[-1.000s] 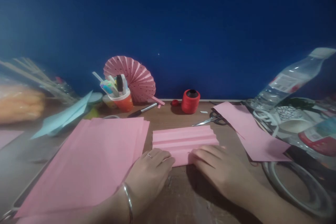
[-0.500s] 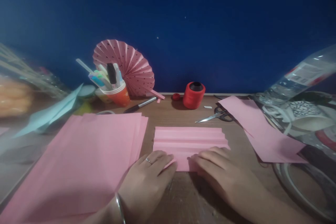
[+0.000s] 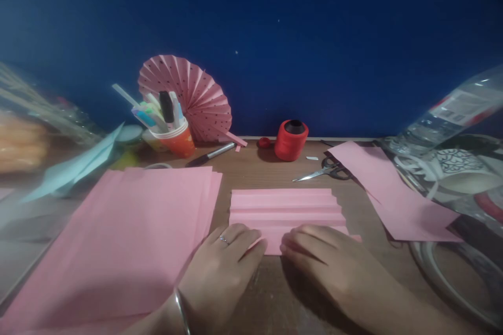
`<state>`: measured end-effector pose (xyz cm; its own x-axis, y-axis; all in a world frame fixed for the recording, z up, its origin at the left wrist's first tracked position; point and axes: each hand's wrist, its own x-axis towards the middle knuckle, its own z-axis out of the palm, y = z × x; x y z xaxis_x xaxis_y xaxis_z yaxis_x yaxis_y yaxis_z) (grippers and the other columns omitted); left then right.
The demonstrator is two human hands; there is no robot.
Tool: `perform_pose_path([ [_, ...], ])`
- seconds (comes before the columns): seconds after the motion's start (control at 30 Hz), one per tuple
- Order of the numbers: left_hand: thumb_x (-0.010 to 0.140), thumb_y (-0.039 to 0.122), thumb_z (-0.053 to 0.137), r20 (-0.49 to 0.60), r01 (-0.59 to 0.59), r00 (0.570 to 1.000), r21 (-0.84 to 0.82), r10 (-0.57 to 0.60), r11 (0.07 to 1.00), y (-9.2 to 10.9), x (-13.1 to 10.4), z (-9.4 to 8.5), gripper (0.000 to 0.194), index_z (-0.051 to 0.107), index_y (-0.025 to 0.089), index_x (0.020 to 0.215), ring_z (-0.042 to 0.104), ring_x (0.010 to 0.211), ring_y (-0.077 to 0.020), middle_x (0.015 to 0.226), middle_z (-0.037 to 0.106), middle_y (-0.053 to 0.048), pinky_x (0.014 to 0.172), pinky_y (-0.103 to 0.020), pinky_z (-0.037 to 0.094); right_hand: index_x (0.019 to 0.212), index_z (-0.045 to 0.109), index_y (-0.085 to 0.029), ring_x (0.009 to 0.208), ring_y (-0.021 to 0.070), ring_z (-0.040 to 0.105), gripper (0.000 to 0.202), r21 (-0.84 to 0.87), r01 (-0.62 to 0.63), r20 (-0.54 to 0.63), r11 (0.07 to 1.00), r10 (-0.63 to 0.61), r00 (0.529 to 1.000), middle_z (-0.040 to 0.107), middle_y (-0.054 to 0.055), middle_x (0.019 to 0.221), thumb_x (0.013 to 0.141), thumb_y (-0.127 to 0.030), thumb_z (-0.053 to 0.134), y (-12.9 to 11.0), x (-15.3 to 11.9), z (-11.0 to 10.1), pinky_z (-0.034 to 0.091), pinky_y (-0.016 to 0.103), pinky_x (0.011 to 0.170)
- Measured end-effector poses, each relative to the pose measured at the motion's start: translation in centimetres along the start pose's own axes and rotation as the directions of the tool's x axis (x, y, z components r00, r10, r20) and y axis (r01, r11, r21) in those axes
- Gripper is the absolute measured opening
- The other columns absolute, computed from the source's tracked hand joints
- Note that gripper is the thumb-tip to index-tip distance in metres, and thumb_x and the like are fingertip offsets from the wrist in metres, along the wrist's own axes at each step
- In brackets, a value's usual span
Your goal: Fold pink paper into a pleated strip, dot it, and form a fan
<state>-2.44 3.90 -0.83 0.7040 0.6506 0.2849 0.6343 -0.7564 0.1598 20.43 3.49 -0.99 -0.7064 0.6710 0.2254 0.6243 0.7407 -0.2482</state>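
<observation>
A pink sheet with several crosswise pleats lies on the wooden table in front of me. My left hand, with a ring and a bangle, has its bent fingers closed on the sheet's near left edge. On the near right part rests my right hand, its fingers together and curled down onto the paper. The thumbs and the fold under the fingers are partly hidden. A small gap separates the two hands, where the near edge shows.
Left lies a stack of pink sheets. Behind stand a cup of pens, a pleated pink fan and a red thread spool. Scissors, a cut pink piece and a plastic bottle are right.
My right hand has shifted slightly left, its fingers drawn closer together. More of the sheet's near right edge shows beside it. My left hand has barely moved.
</observation>
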Motion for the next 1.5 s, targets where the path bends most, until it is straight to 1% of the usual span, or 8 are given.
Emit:
perform_pose_path([
  [0.13,0.084,0.012,0.038,0.066,0.053,0.996,0.023,-0.055,0.998,0.1,-0.2,0.0,0.025,0.053,0.018,0.104,0.049,0.093,-0.0196,0.102,0.055,-0.006,0.077,-0.037,0.045,0.111,0.053,-0.020,0.096,0.0173,0.049,0.029,0.037,-0.005,0.017,0.999,0.005,1.000,0.058,0.005,0.104,0.085,-0.018,0.040,0.2,0.1,0.0,0.043,0.031,0.082],
  [0.3,0.083,0.013,0.040,0.094,0.056,0.994,0.051,-0.061,0.997,0.1,0.0,-0.2,0.025,0.053,0.018,0.104,0.050,0.089,-0.0194,0.098,0.056,-0.006,0.072,-0.035,0.047,0.111,0.053,-0.019,0.094,0.0165,0.049,0.028,0.072,-0.017,0.049,0.997,0.013,0.999,0.058,0.005,0.103,0.085,-0.016,0.041,0.4,0.1,-0.1,0.043,0.031,0.081],
  [0.4,0.083,0.011,0.037,0.045,0.056,0.997,0.135,-0.063,0.989,0.7,0.0,-0.4,0.027,0.055,0.016,0.103,0.051,0.088,-0.0200,0.095,0.058,-0.006,0.072,-0.036,0.047,0.109,0.054,-0.019,0.094,0.0168,0.050,0.027,0.080,-0.023,0.046,0.997,0.020,0.999,0.058,0.005,0.102,0.085,-0.017,0.042,0.3,0.1,-0.1,0.044,0.031,0.080],
  [0.5,0.083,0.008,0.032,-0.019,0.046,0.999,0.270,-0.043,0.962,1.9,-0.5,-0.2,0.034,0.054,0.012,0.108,0.051,0.094,-0.0218,0.102,0.058,-0.008,0.077,-0.037,0.046,0.107,0.055,-0.020,0.095,0.0170,0.049,0.025,0.082,-0.033,0.036,0.996,0.030,0.999,0.058,0.005,0.103,0.085,-0.018,0.042,0.3,0.1,0.0,0.044,0.031,0.081],
  [0.67,0.086,0.029,0.035,0.013,0.025,0.999,0.378,-0.033,0.926,3.7,-1.7,0.9,0.038,0.046,0.018,0.120,0.047,0.107,-0.0242,0.119,0.051,-0.006,0.086,-0.039,0.041,0.110,0.054,-0.019,0.098,0.0186,0.048,0.027,0.071,-0.026,0.032,0.997,0.023,0.999,0.057,0.005,0.106,0.085,-0.018,0.041,0.4,-0.1,0.4,0.041,0.033,0.085],
  [0.77,0.082,0.045,0.041,0.095,0.041,0.992,0.383,-0.083,0.923,4.0,-1.9,1.1,0.049,0.042,0.019,0.124,0.044,0.111,-0.0256,0.125,0.047,-0.005,0.088,-0.039,0.041,0.110,0.054,-0.019,0.098,0.0190,0.048,0.028,0.051,-0.009,0.002,0.999,0.009,1.000,0.057,0.005,0.106,0.086,-0.019,0.039,0.4,-0.1,0.4,0.042,0.033,0.084],
  [0.83,0.080,0.049,0.043,0.125,0.044,0.987,0.380,-0.098,0.924,4.0,-1.9,1.0,0.054,0.041,0.019,0.125,0.042,0.112,-0.0259,0.127,0.046,-0.005,0.089,-0.039,0.040,0.109,0.055,-0.020,0.097,0.0184,0.049,0.028,0.046,-0.005,-0.011,0.999,0.005,1.000,0.058,0.004,0.106,0.087,-0.020,0.037,0.4,0.0,0.4,0.042,0.032,0.083],
  [1.5,0.085,0.044,0.036,0.205,0.031,0.973,0.320,-0.102,0.947,3.9,-1.7,0.5,0.050,0.037,0.016,0.127,0.043,0.114,-0.0277,0.129,0.043,-0.009,0.088,-0.041,0.043,0.106,0.057,-0.020,0.093,0.0167,0.052,0.027,0.051,-0.017,-0.019,0.999,0.018,1.000,0.060,0.004,0.101,0.085,-0.018,0.040,0.2,0.1,-0.1,0.046,0.031,0.078],
])
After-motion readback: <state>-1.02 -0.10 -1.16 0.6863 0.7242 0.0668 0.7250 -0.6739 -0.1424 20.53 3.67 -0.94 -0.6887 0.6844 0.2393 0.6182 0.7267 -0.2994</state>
